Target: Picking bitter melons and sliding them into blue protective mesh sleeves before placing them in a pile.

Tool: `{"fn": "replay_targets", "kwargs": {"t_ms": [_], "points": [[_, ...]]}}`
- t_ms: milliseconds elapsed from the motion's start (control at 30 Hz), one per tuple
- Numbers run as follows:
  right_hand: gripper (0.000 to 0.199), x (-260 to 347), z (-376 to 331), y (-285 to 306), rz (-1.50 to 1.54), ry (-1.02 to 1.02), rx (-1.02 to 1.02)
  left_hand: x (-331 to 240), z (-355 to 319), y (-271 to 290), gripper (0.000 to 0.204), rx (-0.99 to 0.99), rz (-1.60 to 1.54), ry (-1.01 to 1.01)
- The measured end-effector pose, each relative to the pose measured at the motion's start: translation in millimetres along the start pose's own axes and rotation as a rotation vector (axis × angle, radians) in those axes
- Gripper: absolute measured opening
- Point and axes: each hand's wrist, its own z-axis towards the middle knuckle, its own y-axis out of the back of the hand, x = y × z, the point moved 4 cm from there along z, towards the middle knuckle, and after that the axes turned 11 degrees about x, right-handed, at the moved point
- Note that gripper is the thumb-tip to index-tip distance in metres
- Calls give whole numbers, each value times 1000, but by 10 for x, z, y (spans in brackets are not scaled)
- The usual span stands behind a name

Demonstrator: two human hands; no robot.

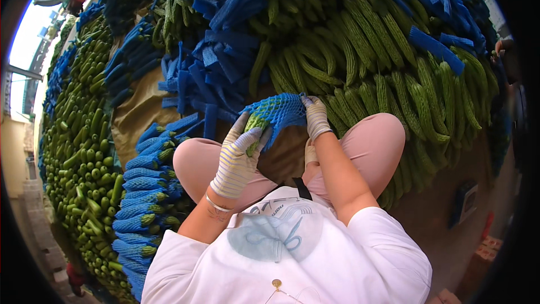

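Before my knees, a blue foam net sleeve [281, 108] covers part of a green bitter gourd [256, 126], whose bumpy end sticks out on the left. My left hand [235, 160], in a striped glove, is closed around that bare end and the sleeve's lower edge. At the sleeve's other end, my right hand [316, 117], gloved too, pinches the net between thumb and fingers. How far the gourd reaches inside the sleeve is partly hidden by the mesh.
Sleeved gourds [143, 186] lie stacked by my left knee. Loose flat blue sleeves [219, 62] pile up ahead. Bare bitter gourds [394, 87] fill the front and right. Farther left spread many smooth green vegetables [84, 163]. A scale-like box [466, 204] stands at the right.
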Motion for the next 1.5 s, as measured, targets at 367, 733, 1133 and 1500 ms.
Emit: {"fn": "replay_targets", "kwargs": {"t_ms": [367, 733, 1133, 1500], "points": [[63, 902, -1067, -324, 739, -188, 789, 168, -280, -329, 47, 685, 1370, -228], [48, 1145, -1443, -544, 603, -72, 814, -292, 346, -328, 34, 111, 1921, -652], [62, 1089, -1260, -467, 340, -151, 766, -634, 138, 401, 15, -156, 592, -490], [61, 1902, -1487, -1094, -406, 696, 858, -712, 80, 499, 45, -125, 43, -296]]}}
